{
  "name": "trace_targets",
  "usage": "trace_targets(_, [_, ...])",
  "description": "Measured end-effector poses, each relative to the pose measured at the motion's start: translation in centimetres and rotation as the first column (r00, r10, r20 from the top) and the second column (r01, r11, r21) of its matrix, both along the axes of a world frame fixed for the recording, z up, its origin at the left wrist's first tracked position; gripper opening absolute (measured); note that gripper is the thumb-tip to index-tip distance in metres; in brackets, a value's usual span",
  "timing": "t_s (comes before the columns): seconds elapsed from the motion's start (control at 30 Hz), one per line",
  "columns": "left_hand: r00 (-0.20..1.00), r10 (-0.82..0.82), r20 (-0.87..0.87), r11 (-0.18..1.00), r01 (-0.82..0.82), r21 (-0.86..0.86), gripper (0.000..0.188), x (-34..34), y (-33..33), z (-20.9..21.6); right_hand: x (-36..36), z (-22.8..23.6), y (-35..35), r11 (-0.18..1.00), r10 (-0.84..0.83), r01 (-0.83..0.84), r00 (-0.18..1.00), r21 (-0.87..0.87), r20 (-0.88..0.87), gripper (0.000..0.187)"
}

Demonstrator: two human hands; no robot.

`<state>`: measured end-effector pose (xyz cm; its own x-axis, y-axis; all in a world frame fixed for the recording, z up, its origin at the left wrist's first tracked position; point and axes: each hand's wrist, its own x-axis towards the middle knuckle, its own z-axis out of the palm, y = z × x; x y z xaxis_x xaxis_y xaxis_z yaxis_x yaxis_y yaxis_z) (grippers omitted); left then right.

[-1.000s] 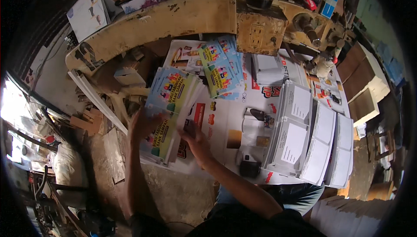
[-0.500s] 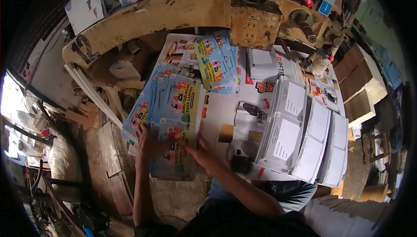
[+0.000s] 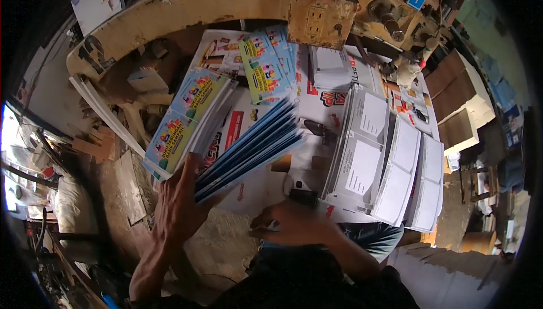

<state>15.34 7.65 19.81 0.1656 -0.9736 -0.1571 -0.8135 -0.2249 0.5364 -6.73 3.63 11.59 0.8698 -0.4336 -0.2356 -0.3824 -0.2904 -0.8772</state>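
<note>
My left hand (image 3: pixel 176 210) grips the lower end of a thick stack of blue printed covers (image 3: pixel 251 150), tilted so that its layered edges show and fan apart at the far end. To its left, another pile of covers (image 3: pixel 184 119) lies with its yellow-and-blue printed side up. My right hand (image 3: pixel 302 224), slightly blurred, is apart from the stack, near the table's front edge. Its thumb and fingers are spread, with nothing seen between them. Further back lie several loose blue-and-yellow covers (image 3: pixel 266 74), overlapping.
Piles of white-and-grey printed sheets (image 3: pixel 365 162) stand fanned at the right, with a smaller white pile (image 3: pixel 329 65) behind. Printed poster sheeting (image 3: pixel 249 187) covers the table. A worn cream machine frame (image 3: pixel 226 6) with a rusty box (image 3: pixel 322 17) arches across the back. Cut paper blocks (image 3: pixel 461 102) are stacked right.
The near stack of covers, lying flat before, is now lifted and tilted on edge in my left hand. My right hand has drawn away to the right. The head view has shifted slightly.
</note>
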Motion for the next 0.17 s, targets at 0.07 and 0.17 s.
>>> trace_targets(0.07, [0.998, -0.052, -0.036, 0.995, 0.049, -0.083, 0.081, -0.1, 0.5, -1.0, -1.4, 2.8, -0.6, 0.995, 0.044, -0.045, 0.999, -0.089, -0.022, 0.03])
trace_targets(0.17, [0.97, -0.164, 0.18, 0.98, 0.181, -0.08, 0.083, -0.8, 0.0, -2.3, -2.4, 6.8, -2.1, 0.956, -0.037, 0.124, 0.949, -0.265, 0.312, 0.034])
